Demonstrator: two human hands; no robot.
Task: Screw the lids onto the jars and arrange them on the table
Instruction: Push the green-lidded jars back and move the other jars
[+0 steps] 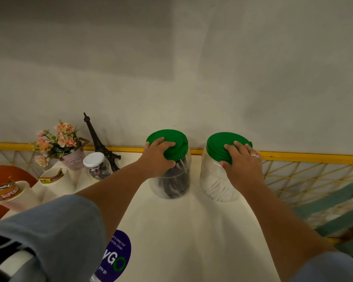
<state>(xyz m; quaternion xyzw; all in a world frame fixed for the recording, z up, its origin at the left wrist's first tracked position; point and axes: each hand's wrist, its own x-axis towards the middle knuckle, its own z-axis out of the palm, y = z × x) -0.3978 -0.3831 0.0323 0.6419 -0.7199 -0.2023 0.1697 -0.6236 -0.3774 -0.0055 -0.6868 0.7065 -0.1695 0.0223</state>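
Two capped jars stand side by side at the back of the surface (pixel 181 231).
The left hand (pixel 158 154) curls round the left lid (pixel 168 136) of the left jar (pixel 172 185), packed with dark sticks; the right hand (pixel 243 162) grips the right lid (pixel 217 145) of the right jar (pixel 212 180), holding something pale. Tightening looks nearly done; arranging likely remains.

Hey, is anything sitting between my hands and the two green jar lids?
Nothing visible. The left hand grips the left lid directly, and the right hand grips the right lid directly.
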